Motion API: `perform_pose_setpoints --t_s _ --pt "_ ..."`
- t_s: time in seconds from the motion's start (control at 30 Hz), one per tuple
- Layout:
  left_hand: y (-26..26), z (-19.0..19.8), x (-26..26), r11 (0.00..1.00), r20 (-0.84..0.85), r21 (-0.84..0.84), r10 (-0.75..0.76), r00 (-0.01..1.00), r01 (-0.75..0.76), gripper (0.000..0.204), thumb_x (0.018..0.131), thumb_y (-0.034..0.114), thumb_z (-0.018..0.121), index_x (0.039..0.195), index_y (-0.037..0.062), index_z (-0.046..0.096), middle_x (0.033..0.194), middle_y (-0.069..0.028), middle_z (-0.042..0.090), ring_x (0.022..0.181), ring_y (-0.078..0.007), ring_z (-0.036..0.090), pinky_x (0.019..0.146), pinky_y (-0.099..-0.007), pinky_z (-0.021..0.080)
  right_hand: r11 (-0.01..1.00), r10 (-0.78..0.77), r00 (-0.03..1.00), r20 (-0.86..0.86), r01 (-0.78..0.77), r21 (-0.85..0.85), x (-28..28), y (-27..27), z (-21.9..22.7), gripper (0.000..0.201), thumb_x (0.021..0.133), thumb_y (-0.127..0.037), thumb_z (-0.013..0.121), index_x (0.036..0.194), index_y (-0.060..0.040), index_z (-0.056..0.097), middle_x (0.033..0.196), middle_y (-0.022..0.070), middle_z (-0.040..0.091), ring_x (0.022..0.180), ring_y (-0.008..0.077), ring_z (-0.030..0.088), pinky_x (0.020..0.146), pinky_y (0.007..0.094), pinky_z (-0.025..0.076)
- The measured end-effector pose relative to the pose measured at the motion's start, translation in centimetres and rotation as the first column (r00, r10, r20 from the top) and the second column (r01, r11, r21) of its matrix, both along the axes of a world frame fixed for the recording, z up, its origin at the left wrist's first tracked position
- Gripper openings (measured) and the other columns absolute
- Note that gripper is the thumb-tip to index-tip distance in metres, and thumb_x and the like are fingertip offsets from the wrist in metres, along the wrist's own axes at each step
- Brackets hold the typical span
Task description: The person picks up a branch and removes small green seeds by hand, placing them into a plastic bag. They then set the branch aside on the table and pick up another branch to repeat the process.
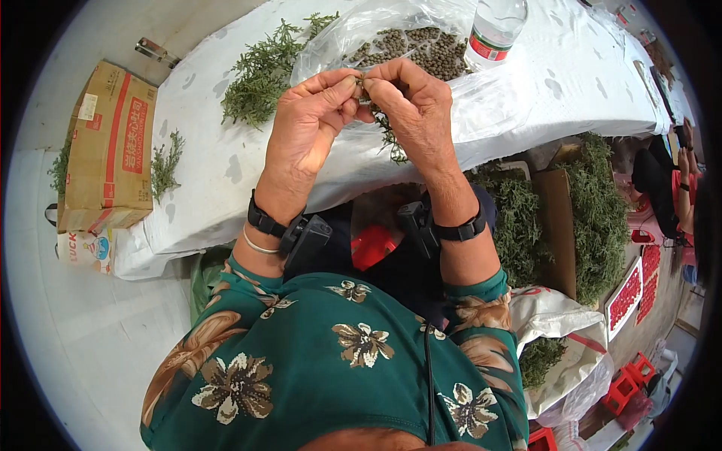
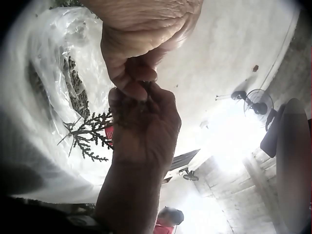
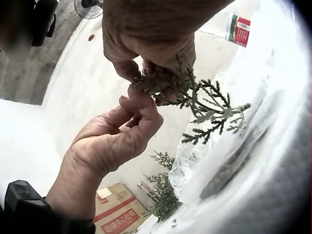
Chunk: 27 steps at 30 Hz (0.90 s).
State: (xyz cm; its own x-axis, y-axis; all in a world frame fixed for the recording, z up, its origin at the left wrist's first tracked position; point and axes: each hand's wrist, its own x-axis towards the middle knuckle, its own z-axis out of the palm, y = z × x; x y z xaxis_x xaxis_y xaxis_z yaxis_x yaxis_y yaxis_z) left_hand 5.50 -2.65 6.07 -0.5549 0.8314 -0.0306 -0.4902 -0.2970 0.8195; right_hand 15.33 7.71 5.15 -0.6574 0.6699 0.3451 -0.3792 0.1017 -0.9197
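Both hands meet above the table edge with their fingertips together. My left hand [image 1: 350, 83] [image 3: 134, 97] and right hand [image 1: 374, 84] [image 2: 127, 95] pinch the top end of a green cypress-like sprig [image 1: 391, 144] [image 3: 207, 107] [image 2: 87, 134], whose fronds hang below the fingers. Whether a small cone sits between the fingertips I cannot tell. Just behind the hands lies a clear plastic bag [image 1: 353, 30] [image 2: 53, 58] holding many small grey-green seed cones [image 1: 425, 46].
The table has a white cloth [image 1: 226, 165]. On it lie a pile of green sprigs [image 1: 259, 71] at the left and a water bottle [image 1: 492, 30] behind the bag. A cardboard box [image 1: 109, 150] stands at the left end. Boxes and sacks of greenery [image 1: 598, 218] fill the floor at the right.
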Motion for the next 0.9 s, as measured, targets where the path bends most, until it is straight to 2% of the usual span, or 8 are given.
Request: perform_pose_setpoints --t_s 0.13,0.57,0.67,0.9 --pt "-0.04 -0.09 0.08 1.0 0.001 0.002 0.002 1.0 -0.002 0.018 0.085 0.004 0.055 0.099 -0.007 0.058 0.077 -0.0083 0.06 0.064 -0.013 0.056 0.067 -0.0344 0.052 0.999 0.031 0.996 0.078 -0.033 0.033 0.4 0.13 0.08 0.007 0.081 -0.005 0.056 0.08 0.0013 0.06 0.071 -0.0011 0.058 0.065 0.0027 0.05 0.057 0.0169 0.041" --pt "-0.08 0.25 0.51 0.999 -0.012 -0.019 0.03 0.999 -0.031 0.017 0.084 0.005 0.056 0.097 -0.0065 0.059 0.076 -0.0082 0.06 0.063 -0.0132 0.056 0.066 -0.0341 0.051 0.999 0.033 0.997 0.071 -0.034 0.019 0.6 -0.25 0.31 0.005 0.08 -0.003 0.056 0.079 0.001 0.059 0.07 -0.0011 0.059 0.063 0.0025 0.05 0.056 0.017 0.042" --pt "-0.17 0.26 0.68 0.999 -0.023 -0.029 0.038 0.999 -0.038 0.017 0.084 0.005 0.056 0.096 -0.0064 0.059 0.075 -0.0082 0.06 0.063 -0.0132 0.056 0.066 -0.0339 0.051 0.998 0.017 0.999 0.028 -0.018 0.052 0.42 -0.24 -0.08 0.006 0.08 -0.004 0.056 0.079 0.0009 0.059 0.069 -0.0013 0.058 0.062 0.0023 0.049 0.055 0.0169 0.041" --pt "-0.01 0.12 0.54 0.999 -0.009 -0.025 0.04 0.999 -0.04 0.016 0.084 0.005 0.056 0.096 -0.006 0.059 0.073 -0.0077 0.06 0.063 -0.0134 0.056 0.066 -0.0336 0.051 0.997 -0.001 0.998 0.057 -0.003 0.082 0.64 -0.38 0.3 0.006 0.08 -0.004 0.056 0.078 0.0011 0.059 0.068 -0.0018 0.058 0.062 0.0019 0.048 0.053 0.0171 0.04"
